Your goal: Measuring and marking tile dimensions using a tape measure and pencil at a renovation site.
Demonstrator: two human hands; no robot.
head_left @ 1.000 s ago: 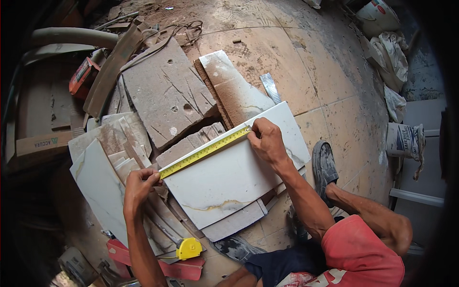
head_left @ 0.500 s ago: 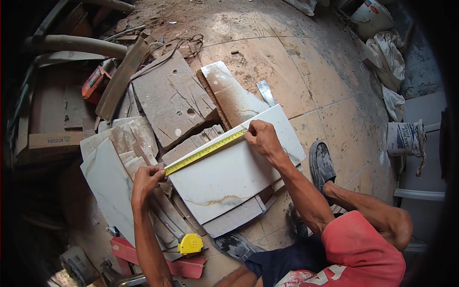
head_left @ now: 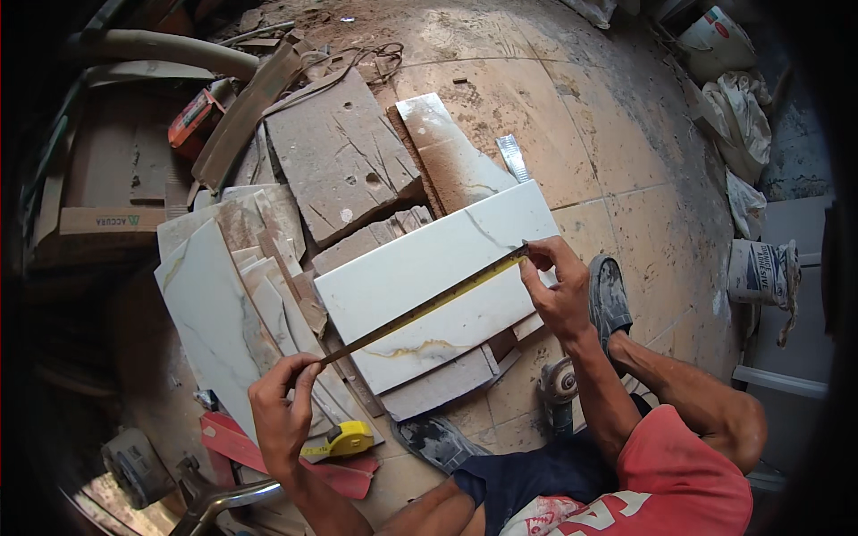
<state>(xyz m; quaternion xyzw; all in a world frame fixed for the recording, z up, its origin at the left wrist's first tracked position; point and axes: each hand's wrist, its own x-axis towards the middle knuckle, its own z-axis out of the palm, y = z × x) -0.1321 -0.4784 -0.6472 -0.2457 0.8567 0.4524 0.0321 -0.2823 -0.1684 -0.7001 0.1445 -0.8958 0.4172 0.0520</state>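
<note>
A white marble-patterned tile point(head_left: 393, 277) lies tilted across a stack of rough blocks and slabs in front of me. Over it, a tape measure's yellow blade point(head_left: 429, 305) runs slantwise, its face turned mostly edge-on. My left hand point(head_left: 284, 402) pinches the blade just off the tile's left edge, between thumb and fingers. At the blade's far end, my right hand point(head_left: 561, 284) holds the tip between thumb and forefinger, above the tile's right part. The yellow tape measure case point(head_left: 350, 438) rests below my left hand, on tile pieces and a red strip.
A pitted stone block point(head_left: 340, 152) stands beyond the tile. Cut tile pieces point(head_left: 210, 295) lean at the left, near a cardboard box point(head_left: 112, 220). An angle grinder point(head_left: 559, 386) is by my right leg. White buckets point(head_left: 760, 271) and sacks point(head_left: 737, 121) line the right side.
Both hands have drawn the tape blade from the tile's far edge toward me, across its middle. The blade has twisted edge-on, and the case has tipped over.
</note>
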